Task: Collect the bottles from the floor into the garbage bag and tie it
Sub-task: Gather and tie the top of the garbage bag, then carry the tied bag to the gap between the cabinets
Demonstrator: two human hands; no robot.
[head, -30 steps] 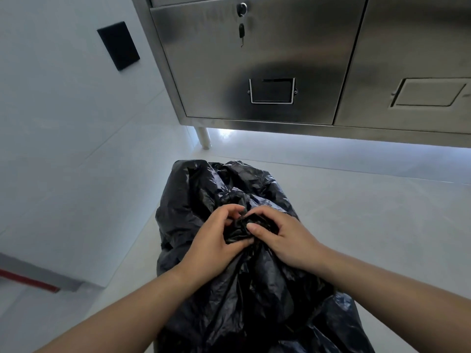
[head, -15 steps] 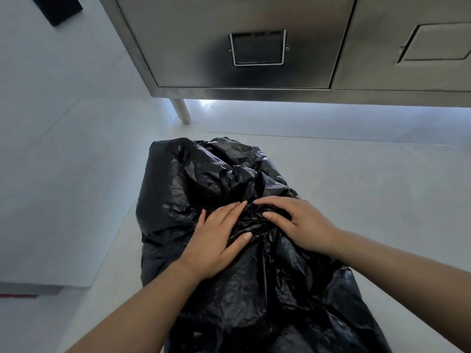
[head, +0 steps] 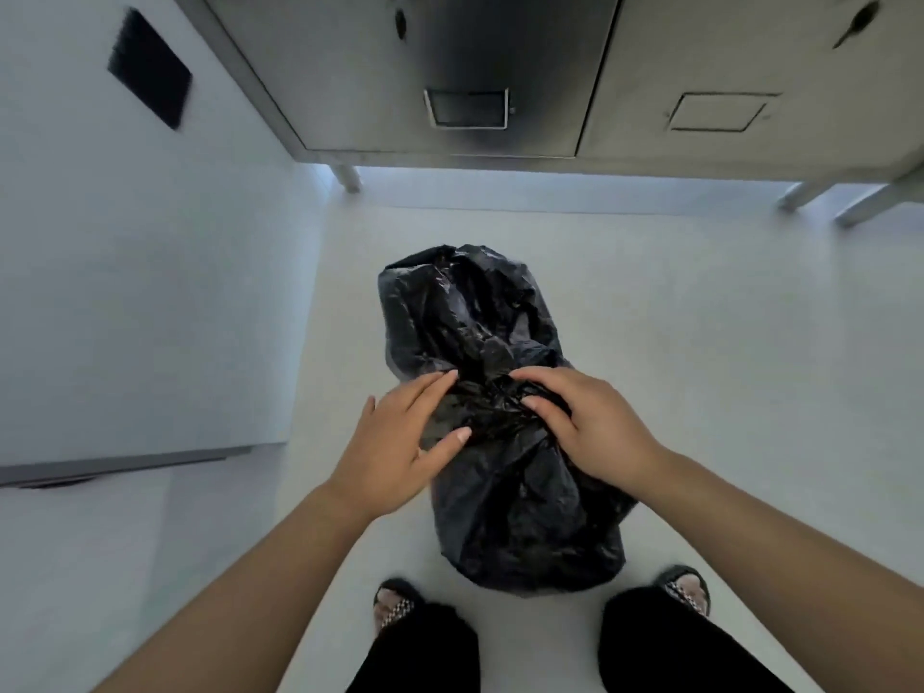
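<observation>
A full black garbage bag (head: 480, 322) lies on the pale floor in the middle of the head view, its neck gathered into a bunch near its centre. My left hand (head: 395, 442) hovers flat at the bag's left side, fingers spread and straight, fingertips just touching the plastic. My right hand (head: 585, 422) rests on the gathered neck with fingers curled over the bunched plastic. No bottles show; the bag hides whatever is inside.
A steel cabinet (head: 450, 67) on short legs stands at the far side, with a gap beneath it. A white wall (head: 140, 267) with a black plate (head: 150, 95) runs along the left. My two feet in sandals (head: 395, 607) stand just behind the bag.
The view has pulled up and back, so the whole bag and my feet show. My left hand went from pinching the neck to flat and spread. My right hand stays on the bunch.
</observation>
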